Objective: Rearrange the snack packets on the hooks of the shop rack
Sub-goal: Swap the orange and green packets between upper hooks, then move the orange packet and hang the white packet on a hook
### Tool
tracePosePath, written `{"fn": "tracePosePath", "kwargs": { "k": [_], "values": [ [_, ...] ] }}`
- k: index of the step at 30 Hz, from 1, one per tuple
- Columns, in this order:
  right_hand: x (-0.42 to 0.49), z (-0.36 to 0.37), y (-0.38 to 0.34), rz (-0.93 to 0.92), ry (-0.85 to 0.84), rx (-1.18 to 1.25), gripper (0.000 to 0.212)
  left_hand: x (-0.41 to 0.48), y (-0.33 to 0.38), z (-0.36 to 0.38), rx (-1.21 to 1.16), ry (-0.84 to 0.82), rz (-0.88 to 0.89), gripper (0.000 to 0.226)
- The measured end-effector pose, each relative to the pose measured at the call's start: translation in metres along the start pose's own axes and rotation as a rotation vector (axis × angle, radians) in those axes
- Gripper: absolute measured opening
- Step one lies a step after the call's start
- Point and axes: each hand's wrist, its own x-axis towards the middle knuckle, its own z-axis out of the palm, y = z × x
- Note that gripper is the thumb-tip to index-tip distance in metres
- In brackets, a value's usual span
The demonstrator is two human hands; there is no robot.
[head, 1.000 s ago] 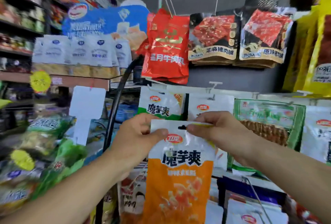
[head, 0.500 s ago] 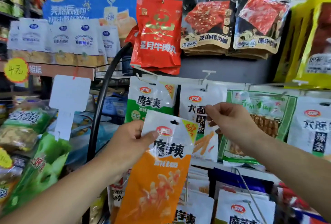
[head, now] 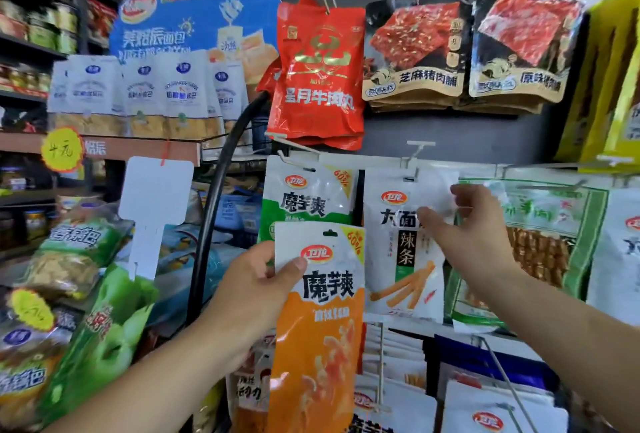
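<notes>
Hands are both up at the rack (head: pixel 450 136). Left hand (head: pixel 256 297) grips the orange packet (head: pixel 318 346) by its upper left edge, thumb on the front beside the red logo, fingers behind. That packet hangs upright from the grip at six o'clock of the view, on no hook, its hanging hole free. At twelve o'clock of it, partly covered by its top, a green packet (head: pixel 304 200) hangs on a hook (head: pixel 294 163). Right hand (head: pixel 474 242) is raised at two o'clock of the orange packet, thumb laid on the front of a white packet (head: pixel 398 259) that hangs on the next hook (head: pixel 414 155); whether its fingers close behind that packet's right edge I cannot tell. Higher, at twelve o'clock, hangs a red packet (head: pixel 318 79)
</notes>
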Motion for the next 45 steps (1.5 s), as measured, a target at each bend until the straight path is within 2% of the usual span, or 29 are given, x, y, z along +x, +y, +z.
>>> {"fn": "tracePosePath", "kwargs": {
  "k": [2, 5, 7, 10, 11, 12, 14, 15, 17, 21, 22, 26, 30, 33, 36, 38, 41, 45],
  "values": [
    [0.012, 0.001, 0.002, 0.139, -0.054, 0.116, 0.073, 0.004, 0.007, 0.0, -0.008, 0.032, 0.041, 0.016],
    [0.02, 0.001, 0.001, 0.23, -0.08, 0.204, 0.063, 0.006, 0.016, 0.003, 0.013, 0.057, 0.088, 0.016],
    [0.016, -0.001, -0.002, 0.178, -0.025, 0.167, 0.062, 0.004, 0.019, 0.004, 0.018, 0.033, 0.118, 0.015],
    [-0.004, -0.011, -0.005, -0.058, 0.087, 0.033, 0.065, -0.004, 0.025, 0.007, 0.001, -0.13, 0.159, 0.023],
    [-0.014, -0.014, -0.006, -0.111, 0.056, 0.072, 0.065, -0.006, 0.027, 0.011, 0.002, -0.187, 0.179, 0.026],
    [-0.025, -0.019, -0.009, -0.094, -0.051, 0.165, 0.064, -0.007, 0.029, 0.017, -0.004, -0.223, 0.194, 0.027],
    [-0.041, -0.021, -0.01, 0.098, -0.346, 0.441, 0.06, -0.006, 0.031, 0.033, -0.043, -0.238, 0.215, 0.026],
    [-0.042, -0.021, -0.005, 0.187, -0.398, 0.524, 0.057, -0.004, 0.031, 0.043, -0.052, -0.239, 0.225, 0.024],
    [-0.037, -0.03, 0.002, 0.284, -0.367, 0.562, 0.054, -0.002, 0.032, 0.066, -0.047, -0.278, 0.252, 0.024],
    [-0.028, -0.062, 0.012, 0.342, -0.537, 0.584, 0.049, 0.006, 0.034, 0.093, -0.097, -0.335, 0.234, 0.027],
    [-0.028, -0.068, 0.015, 0.321, -0.518, 0.588, 0.046, 0.009, 0.034, 0.096, -0.087, -0.333, 0.221, 0.026],
    [-0.03, -0.07, 0.021, 0.271, -0.242, 0.546, 0.021, 0.029, 0.031, 0.107, 0.044, -0.198, 0.204, 0.015],
    [-0.022, -0.069, 0.018, 0.28, -0.102, 0.618, 0.012, 0.063, 0.036, 0.114, -0.002, -0.04, 0.137, 0.038],
    [-0.018, -0.075, 0.018, 0.261, -0.08, 0.633, 0.012, 0.083, 0.041, 0.121, -0.084, -0.103, 0.083, 0.038],
    [-0.017, -0.084, 0.02, 0.235, -0.06, 0.612, 0.012, 0.098, 0.045, 0.125, -0.168, -0.024, 0.082, 0.041],
    [-0.017, -0.09, 0.02, 0.203, -0.068, 0.576, 0.014, 0.098, 0.051, 0.124, -0.184, -0.039, 0.092, 0.033],
    [-0.019, -0.096, 0.017, 0.201, -0.089, 0.549, 0.013, 0.095, 0.062, 0.123, -0.114, -0.129, 0.106, 0.02],
    [-0.026, -0.101, 0.008, 0.246, -0.126, 0.578, 0.011, 0.087, 0.076, 0.113, -0.065, -0.041, 0.098, 0.011]
  ]
}}
